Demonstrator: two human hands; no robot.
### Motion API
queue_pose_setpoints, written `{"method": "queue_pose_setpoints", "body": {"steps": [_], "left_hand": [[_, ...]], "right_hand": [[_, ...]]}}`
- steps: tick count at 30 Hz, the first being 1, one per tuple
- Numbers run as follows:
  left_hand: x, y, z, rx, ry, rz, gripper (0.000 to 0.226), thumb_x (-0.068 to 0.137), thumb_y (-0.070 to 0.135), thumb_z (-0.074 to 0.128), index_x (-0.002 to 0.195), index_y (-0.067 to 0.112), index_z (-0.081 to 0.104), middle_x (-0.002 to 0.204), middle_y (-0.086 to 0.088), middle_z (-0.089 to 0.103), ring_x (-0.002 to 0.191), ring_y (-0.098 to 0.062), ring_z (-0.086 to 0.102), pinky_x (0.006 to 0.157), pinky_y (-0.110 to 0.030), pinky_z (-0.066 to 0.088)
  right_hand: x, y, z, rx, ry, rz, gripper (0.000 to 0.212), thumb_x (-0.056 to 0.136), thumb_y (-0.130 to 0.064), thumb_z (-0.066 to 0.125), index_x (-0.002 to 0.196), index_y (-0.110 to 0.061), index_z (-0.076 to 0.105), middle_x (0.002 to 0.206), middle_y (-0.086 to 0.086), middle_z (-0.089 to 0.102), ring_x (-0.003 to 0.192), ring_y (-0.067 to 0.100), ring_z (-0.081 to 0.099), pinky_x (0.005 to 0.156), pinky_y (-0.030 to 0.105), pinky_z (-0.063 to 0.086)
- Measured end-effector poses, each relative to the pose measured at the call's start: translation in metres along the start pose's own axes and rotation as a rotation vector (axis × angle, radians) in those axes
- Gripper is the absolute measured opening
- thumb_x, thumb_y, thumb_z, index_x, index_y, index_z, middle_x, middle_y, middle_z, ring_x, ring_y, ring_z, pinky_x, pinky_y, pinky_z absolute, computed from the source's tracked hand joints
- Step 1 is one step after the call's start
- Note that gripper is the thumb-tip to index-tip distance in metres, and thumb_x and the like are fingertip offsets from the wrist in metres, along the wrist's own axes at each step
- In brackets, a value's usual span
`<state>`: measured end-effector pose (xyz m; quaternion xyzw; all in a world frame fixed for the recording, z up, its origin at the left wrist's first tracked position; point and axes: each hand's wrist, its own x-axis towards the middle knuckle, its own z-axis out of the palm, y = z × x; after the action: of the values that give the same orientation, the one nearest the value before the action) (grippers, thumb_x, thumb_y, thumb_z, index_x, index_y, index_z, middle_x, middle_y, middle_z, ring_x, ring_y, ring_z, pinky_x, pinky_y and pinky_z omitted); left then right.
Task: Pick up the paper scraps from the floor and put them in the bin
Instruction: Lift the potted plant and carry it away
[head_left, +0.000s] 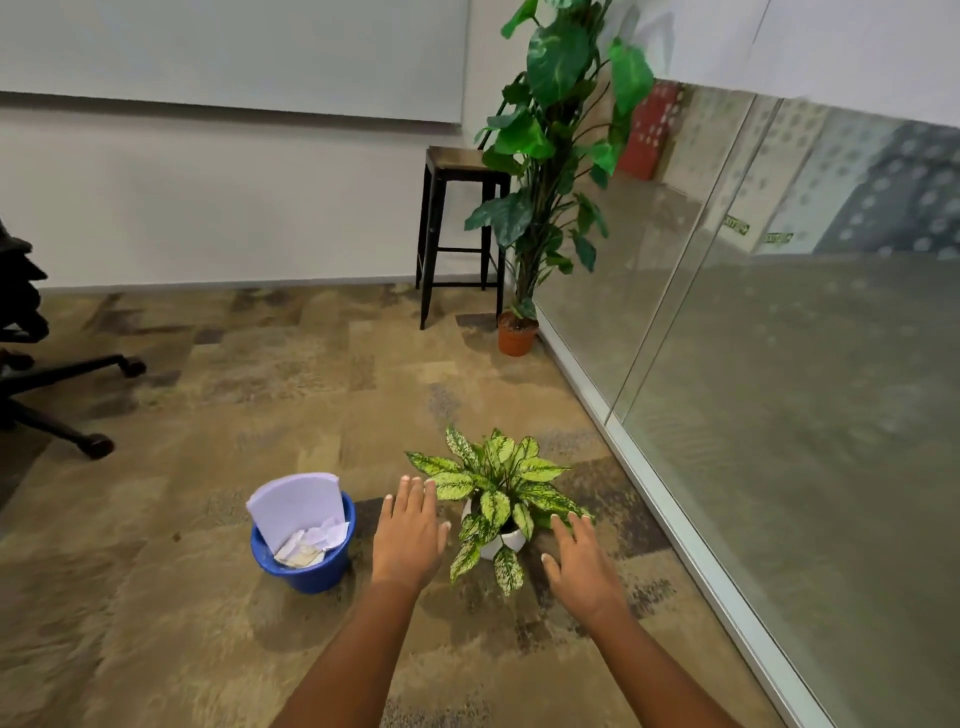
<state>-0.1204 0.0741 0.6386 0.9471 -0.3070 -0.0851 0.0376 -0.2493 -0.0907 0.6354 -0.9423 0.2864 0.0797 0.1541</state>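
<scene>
- Floor (182, 597): carpet in patchy tan, brown and grey, under both hands and running far ahead of them.
- Glass wall (805, 389): frosted panels in a pale frame, to the right of the right hand, running away ahead.
- Tall plant (556, 130): broad dark-green leaves, in an orange pot (517, 336), well ahead of the hands, against the glass wall.
- Stool (457, 223): black legs, brown seat, just left of the tall plant.
- Chair (31, 364): black, on wheels, far to the left of the left hand, partly out of view.
- Small plant (498, 488): speckled yellow-green leaves in a white pot (506, 540), on the floor between the two hands.
- Bin (311, 569): blue, round, upright, mouth facing up, on the floor just left of the left hand.
- Left hand (408, 535): palm down, fingers straight, holding nothing.
- Right hand (582, 566): palm down, fingers straight, holding nothing; fingertips at the leaves, contact cannot be told. The hands are held apart.
- Sheet (296, 504): pale, curved, standing in the bin with its long axis upright, top edge above the rim.
- Paper scraps (311, 543): white and cream, crumpled, lying inside the bin at the foot of the sheet.
</scene>
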Motion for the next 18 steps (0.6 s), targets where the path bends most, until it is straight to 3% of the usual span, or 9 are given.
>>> {"method": "queue_pose_setpoints", "body": {"steps": [10,14,18], "left_hand": [[0.087,0.036,0.026,-0.114,-0.100,-0.170,0.062,0.101,0.038,0.027,0.151,0.008,0.007,0.160,-0.008,0.010,0.150,-0.023,0.006,0.122,-0.036,0.013],[0.138,0.039,0.068,-0.170,-0.134,-0.284,0.062,0.101,0.038,0.027,0.150,0.006,0.009,0.160,-0.008,0.012,0.149,-0.023,0.007,0.122,-0.035,0.014],[0.181,0.038,0.120,-0.251,-0.186,-0.402,0.060,0.101,0.032,0.028,0.150,0.004,0.009,0.159,-0.009,0.014,0.149,-0.025,0.009,0.121,-0.035,0.017]], "right_hand": [[0.086,0.073,-0.011,0.187,-0.045,0.176,0.056,0.100,-0.031,0.038,0.151,-0.018,0.018,0.160,0.004,0.012,0.149,0.022,0.008,0.118,0.036,0.023],[0.145,0.111,0.017,0.328,-0.012,0.290,0.048,0.100,-0.026,0.040,0.145,-0.013,0.031,0.152,0.007,0.031,0.138,0.024,0.035,0.111,0.035,0.035],[0.193,0.147,0.063,0.532,0.119,0.503,0.027,0.092,-0.003,0.052,0.117,0.003,0.058,0.125,0.025,0.053,0.114,0.034,0.054,0.094,0.036,0.042]]}}
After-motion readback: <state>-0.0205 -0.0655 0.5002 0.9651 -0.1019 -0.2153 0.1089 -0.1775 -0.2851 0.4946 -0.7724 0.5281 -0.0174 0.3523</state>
